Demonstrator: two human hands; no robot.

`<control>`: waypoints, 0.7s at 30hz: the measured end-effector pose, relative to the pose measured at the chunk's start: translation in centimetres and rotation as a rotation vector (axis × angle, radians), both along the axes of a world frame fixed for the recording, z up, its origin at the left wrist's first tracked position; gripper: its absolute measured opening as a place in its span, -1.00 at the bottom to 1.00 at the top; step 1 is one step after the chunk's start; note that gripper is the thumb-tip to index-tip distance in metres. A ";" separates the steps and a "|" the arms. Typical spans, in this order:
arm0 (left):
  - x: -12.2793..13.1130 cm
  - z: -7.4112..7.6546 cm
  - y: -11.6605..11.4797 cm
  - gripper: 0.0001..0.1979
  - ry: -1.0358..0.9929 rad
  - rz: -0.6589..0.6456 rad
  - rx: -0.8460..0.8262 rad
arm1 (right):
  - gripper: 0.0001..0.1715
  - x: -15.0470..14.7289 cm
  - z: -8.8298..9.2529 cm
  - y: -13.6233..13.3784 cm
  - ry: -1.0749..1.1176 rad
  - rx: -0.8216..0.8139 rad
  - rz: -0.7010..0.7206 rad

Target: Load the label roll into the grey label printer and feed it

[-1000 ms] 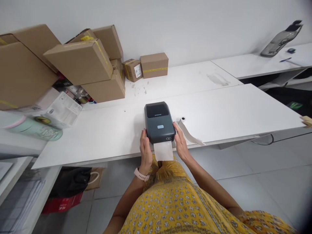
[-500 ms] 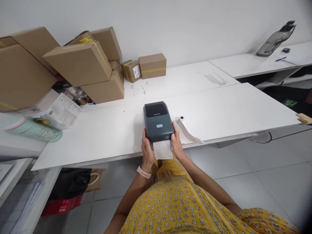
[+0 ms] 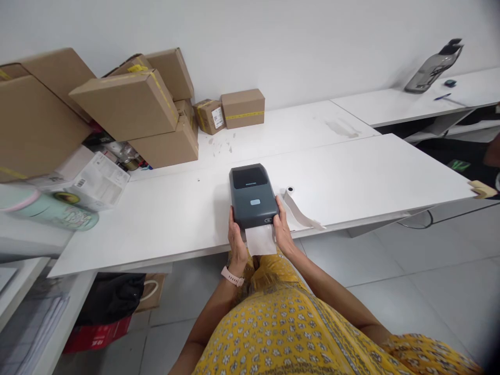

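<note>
Left hand and right hand flank the white label hanging from the label printer. Fingers curl against its 2 front corners; can't tell if they pinch the label. The printer sits at the near edge of the white table. A paper strip lies just to its right. Far back: cardboard boxes, water bottle.

Packing office — taped cartons; label printer; white tables.

Cardboard boxes, water bottle
</note>
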State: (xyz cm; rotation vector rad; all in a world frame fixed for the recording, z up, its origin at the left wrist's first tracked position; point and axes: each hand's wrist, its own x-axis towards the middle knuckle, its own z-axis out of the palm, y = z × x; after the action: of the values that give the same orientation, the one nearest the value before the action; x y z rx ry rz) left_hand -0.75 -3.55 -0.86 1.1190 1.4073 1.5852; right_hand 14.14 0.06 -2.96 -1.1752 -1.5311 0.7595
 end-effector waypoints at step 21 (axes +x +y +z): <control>-4.2 7.3 10.0 -0.37 0.119 0.081 0.185 | -0.21 -0.6 13.1 12.3 -0.421 0.399 -0.144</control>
State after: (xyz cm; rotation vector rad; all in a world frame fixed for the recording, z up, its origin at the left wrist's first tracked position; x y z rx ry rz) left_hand -4.93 6.43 6.40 1.2979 1.4205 1.7602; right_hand 13.56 12.35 10.10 -1.1665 -1.8115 0.0961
